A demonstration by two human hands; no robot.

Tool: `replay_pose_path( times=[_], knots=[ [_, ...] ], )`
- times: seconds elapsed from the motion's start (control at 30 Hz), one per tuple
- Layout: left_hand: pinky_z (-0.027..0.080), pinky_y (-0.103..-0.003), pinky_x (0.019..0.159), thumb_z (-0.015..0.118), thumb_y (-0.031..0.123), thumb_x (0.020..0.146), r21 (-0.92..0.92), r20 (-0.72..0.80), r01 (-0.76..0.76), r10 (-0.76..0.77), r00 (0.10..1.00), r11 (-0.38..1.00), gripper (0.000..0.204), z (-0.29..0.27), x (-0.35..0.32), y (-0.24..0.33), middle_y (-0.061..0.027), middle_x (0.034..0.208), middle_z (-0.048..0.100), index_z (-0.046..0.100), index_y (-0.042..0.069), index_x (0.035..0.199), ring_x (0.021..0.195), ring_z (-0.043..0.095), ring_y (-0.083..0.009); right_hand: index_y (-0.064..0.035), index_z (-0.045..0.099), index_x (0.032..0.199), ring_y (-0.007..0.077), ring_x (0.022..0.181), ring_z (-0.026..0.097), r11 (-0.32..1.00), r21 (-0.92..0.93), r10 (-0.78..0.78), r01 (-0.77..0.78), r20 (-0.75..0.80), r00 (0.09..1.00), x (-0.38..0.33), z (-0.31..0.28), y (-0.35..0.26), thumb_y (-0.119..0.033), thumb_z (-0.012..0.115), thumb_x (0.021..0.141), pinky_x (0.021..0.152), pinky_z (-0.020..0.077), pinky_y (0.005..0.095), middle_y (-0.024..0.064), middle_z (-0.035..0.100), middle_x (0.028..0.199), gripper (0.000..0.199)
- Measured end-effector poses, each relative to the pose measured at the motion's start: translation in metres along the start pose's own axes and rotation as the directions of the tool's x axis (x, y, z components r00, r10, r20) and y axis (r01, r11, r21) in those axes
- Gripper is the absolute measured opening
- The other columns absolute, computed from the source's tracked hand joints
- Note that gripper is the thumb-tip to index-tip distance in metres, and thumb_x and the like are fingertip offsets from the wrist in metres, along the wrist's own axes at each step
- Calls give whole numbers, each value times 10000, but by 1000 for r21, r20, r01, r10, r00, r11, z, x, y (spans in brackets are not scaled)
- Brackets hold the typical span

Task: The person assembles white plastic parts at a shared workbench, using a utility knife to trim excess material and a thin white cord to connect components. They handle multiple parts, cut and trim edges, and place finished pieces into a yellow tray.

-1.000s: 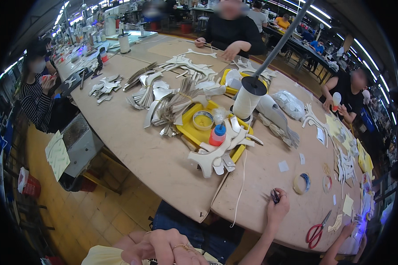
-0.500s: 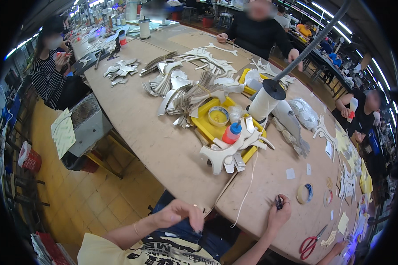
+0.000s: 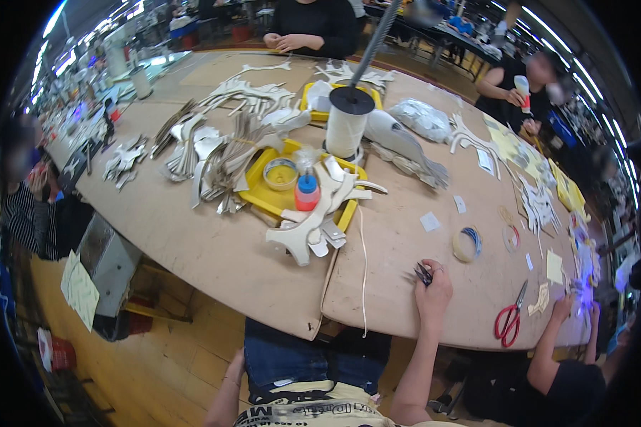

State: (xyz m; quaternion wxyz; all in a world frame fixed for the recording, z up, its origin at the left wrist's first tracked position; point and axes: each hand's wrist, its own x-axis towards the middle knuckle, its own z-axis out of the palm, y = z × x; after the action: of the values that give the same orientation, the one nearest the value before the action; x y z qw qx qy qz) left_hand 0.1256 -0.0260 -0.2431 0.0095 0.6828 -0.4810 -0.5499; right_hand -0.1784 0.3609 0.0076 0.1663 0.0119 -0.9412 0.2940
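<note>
My right hand (image 3: 435, 290) rests over the near table edge, closed on small dark thread snips (image 3: 423, 273) whose blades point to the left. My left hand (image 3: 235, 367) hangs low beside my thigh; its fingers are mostly hidden. Farther in lies a pile of white cut pieces (image 3: 303, 233) on a yellow tray (image 3: 256, 195). Also on the tray are a tape roll (image 3: 280, 174) and a red bottle with a blue cap (image 3: 307, 193). A white cord (image 3: 365, 270) runs from near the tray over the table edge.
A large thread cone (image 3: 349, 124) stands behind the tray with a grey pole rising from it. To the right lie another tape roll (image 3: 466, 245) and red-handled scissors (image 3: 508, 322). Co-workers sit around the table; one holds a white bottle (image 3: 523, 92). A metal box (image 3: 110, 260) stands at left.
My left hand has dropped from above my lap to beside my thigh. The view has turned, shifting the table leftward and up. My right hand still holds the snips, whose blades now show.
</note>
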Motion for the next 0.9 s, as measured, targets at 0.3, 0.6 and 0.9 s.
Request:
replay_pose_path(
  times=[0.3,0.6,0.9],
  knots=[
    [480,-365,673,566,309,921,236,44,-15,5,999,972,339,4,25,-19,-126,740,625,647,-17,873,722,606,-247,-73,649,1037,316,812,637,999,-22,25,-26,-43,999,0,5,0,-31,634,775,733,492,417,125,642,915,266],
    [482,-369,687,572,297,914,251,27,18,-25,999,968,327,37,36,-20,-137,769,631,651,-19,885,747,612,-259,49,615,1090,328,855,645,988,-151,-20,21,7,1000,11,10,-7,-95,624,897,786,517,397,193,665,921,241],
    [485,-373,701,578,285,906,197,31,53,-61,998,979,316,61,29,-15,-148,799,638,656,-21,897,771,618,-271,-6,657,940,300,682,633,949,-308,-80,63,-44,996,11,12,-40,-182,675,914,616,518,390,163,656,767,179]
  ],
)
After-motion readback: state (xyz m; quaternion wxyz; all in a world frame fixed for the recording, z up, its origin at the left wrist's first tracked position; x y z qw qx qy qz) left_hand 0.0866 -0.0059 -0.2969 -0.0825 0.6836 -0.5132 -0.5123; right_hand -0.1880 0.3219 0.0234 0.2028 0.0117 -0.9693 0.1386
